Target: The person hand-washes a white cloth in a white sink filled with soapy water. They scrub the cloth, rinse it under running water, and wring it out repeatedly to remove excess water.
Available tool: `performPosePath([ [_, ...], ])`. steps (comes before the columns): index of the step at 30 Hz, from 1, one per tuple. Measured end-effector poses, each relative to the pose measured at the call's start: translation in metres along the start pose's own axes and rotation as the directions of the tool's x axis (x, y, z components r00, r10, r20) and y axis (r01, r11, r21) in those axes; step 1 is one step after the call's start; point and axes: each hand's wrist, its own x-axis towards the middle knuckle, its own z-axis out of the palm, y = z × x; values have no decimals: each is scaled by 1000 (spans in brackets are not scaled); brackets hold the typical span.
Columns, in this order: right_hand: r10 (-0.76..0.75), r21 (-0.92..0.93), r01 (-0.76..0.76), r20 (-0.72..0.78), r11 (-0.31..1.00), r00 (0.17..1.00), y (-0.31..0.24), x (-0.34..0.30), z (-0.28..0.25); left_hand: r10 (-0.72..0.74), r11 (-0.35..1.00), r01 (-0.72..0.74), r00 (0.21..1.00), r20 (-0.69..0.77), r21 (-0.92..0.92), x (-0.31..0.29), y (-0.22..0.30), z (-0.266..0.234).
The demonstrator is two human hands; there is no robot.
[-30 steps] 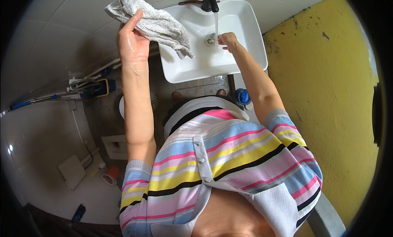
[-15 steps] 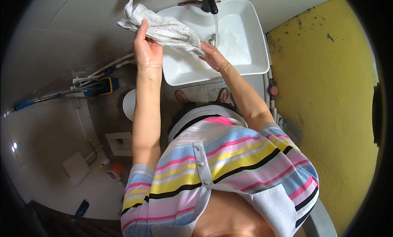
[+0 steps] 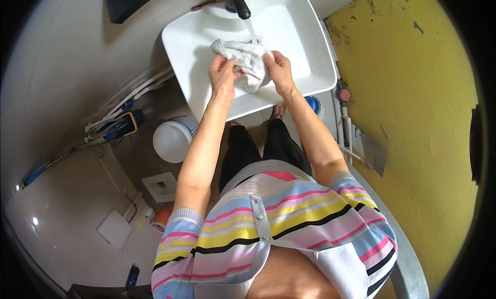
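Observation:
A white cloth (image 3: 248, 61), bunched up and wet-looking, is held between both hands over the white sink (image 3: 188, 38). My left hand (image 3: 223, 74) pinches its left side. At its right side my right hand (image 3: 279, 71) grips it, the thumb lying on top. Water runs from the black faucet (image 3: 237, 4) onto or just behind the cloth's far edge. The drain is hidden beneath the cloth.
A white bucket (image 3: 170, 142) stands on the floor left of my legs. Pipes (image 3: 347, 126) run along the yellow wall (image 3: 413, 92) at right. A mop-like tool with a blue handle (image 3: 39, 174) leans at left. A dark red thin object (image 3: 204, 6) lies behind the faucet.
Both hands have brought the cloth down from the sink's upper left, to the right and under the running water. Stretched out before, the cloth is now bunched together. The view has shifted.

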Motion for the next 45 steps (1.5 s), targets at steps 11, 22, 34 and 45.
performPosePath([
  [11,136,-174,-108,159,979,978,-16,25,0,-156,926,213,968,199,-312,38,-17,11],
  [22,385,-122,-367,209,922,899,-16,55,-7,-113,932,191,961,254,-307,49,11,-7],
  [34,162,734,-217,146,644,976,-47,61,-26,165,979,-150,981,-104,138,57,10,-38],
  [45,-733,-760,591,236,270,638,-29,49,30,-134,851,242,959,251,-466,59,-44,38],
])
